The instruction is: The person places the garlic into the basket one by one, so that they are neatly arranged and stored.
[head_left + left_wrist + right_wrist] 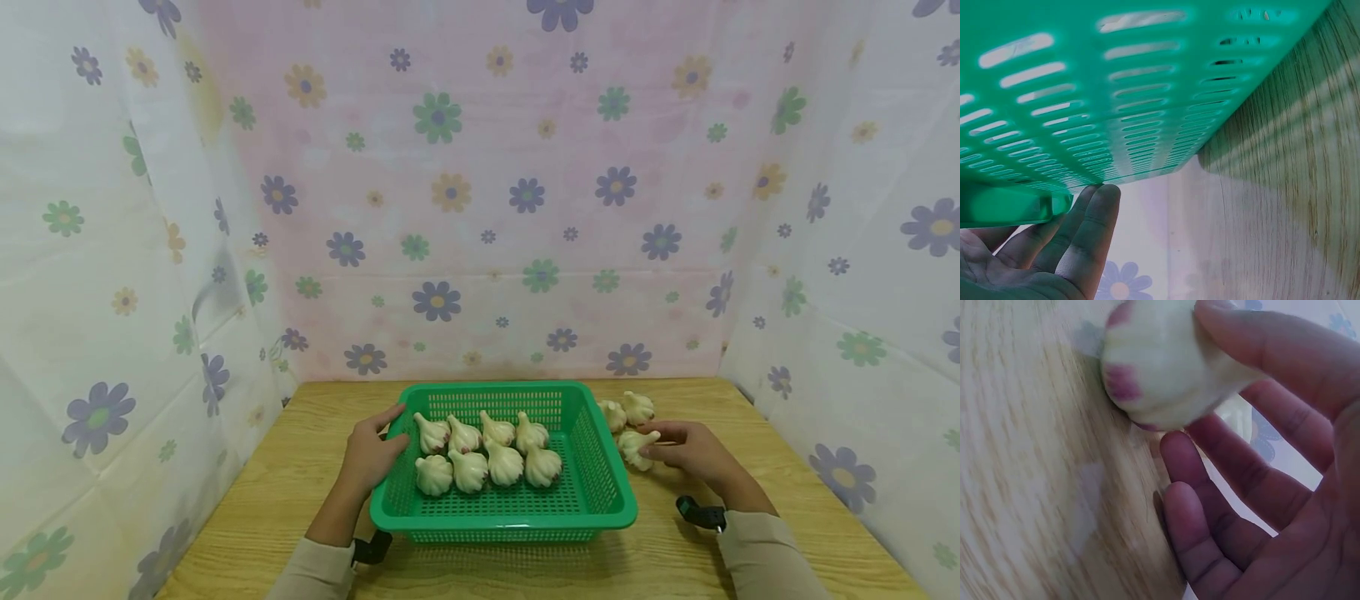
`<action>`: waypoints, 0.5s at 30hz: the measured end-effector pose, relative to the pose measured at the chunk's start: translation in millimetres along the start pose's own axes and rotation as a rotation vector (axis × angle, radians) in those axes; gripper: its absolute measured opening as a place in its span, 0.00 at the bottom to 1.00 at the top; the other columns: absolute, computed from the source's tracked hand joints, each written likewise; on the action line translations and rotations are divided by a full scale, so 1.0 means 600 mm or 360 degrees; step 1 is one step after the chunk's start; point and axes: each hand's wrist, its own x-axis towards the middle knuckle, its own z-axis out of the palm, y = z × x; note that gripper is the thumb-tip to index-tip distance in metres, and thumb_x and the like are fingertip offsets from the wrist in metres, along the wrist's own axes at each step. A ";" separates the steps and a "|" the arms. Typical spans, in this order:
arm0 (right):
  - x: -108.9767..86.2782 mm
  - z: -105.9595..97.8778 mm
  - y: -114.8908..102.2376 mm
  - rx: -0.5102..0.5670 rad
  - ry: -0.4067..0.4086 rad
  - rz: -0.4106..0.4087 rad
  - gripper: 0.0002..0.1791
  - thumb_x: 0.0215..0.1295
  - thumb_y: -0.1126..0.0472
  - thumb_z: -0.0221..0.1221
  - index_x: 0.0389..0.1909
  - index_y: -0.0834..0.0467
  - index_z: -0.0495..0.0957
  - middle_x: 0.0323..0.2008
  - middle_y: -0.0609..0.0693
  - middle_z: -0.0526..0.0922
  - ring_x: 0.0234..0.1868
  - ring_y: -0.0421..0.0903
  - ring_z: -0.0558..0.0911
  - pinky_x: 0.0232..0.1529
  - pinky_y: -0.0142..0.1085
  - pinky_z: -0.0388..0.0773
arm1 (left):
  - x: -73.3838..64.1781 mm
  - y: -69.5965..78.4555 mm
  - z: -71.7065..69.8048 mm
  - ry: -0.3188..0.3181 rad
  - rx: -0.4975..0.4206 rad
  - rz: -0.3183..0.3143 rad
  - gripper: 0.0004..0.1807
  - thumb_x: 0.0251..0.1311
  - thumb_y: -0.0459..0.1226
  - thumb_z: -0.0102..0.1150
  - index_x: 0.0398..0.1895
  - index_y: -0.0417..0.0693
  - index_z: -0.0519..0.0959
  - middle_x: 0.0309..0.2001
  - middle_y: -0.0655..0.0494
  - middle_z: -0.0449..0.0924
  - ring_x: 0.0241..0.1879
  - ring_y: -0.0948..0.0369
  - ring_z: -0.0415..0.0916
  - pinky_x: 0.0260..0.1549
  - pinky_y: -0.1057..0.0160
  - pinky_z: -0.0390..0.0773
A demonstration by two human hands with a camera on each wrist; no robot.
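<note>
A green plastic basket (501,522) with slotted walls holds several garlic bulbs (470,472), lined up in two rows toward its left and middle. At its left rim, my left hand (371,451) grips the edge, thumb over the top and fingers (1092,228) against the outer wall in the left wrist view. To the right of the basket, my right hand (693,452) pinches a garlic bulb (637,450) between thumb and fingers. That purple-streaked garlic bulb (1154,369) is at or just above the tabletop; contact is unclear.
Two more garlic bulbs, a farther one (638,407) and one beside the basket wall (613,415), lie behind the held one. The wooden table (300,450) is enclosed by a flowered cloth (495,275) at the back and both sides.
</note>
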 end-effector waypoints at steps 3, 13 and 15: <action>-0.001 -0.001 -0.002 -0.0039 0.0005 0.0009 0.32 0.66 0.46 0.69 0.67 0.55 0.79 0.66 0.62 0.77 0.55 0.51 0.83 0.48 0.44 0.83 | 0.000 0.001 0.000 0.0005 -0.0004 0.0002 0.34 0.64 0.32 0.57 0.75 0.52 0.72 0.78 0.40 0.62 0.64 0.38 0.77 0.24 0.59 0.78; -0.005 -0.008 -0.013 0.0060 0.0113 -0.0003 0.30 0.67 0.47 0.68 0.65 0.59 0.80 0.69 0.65 0.74 0.54 0.52 0.86 0.49 0.47 0.86 | 0.000 -0.002 0.000 -0.0002 -0.0012 0.0009 0.34 0.64 0.32 0.57 0.76 0.52 0.71 0.78 0.42 0.62 0.66 0.37 0.75 0.22 0.59 0.76; -0.006 -0.009 -0.018 0.0072 0.0147 -0.0014 0.31 0.67 0.46 0.68 0.65 0.58 0.80 0.69 0.65 0.74 0.52 0.47 0.87 0.49 0.46 0.86 | 0.000 -0.003 0.000 -0.0002 -0.0010 0.0011 0.34 0.64 0.32 0.57 0.76 0.52 0.72 0.78 0.42 0.62 0.66 0.36 0.75 0.22 0.59 0.76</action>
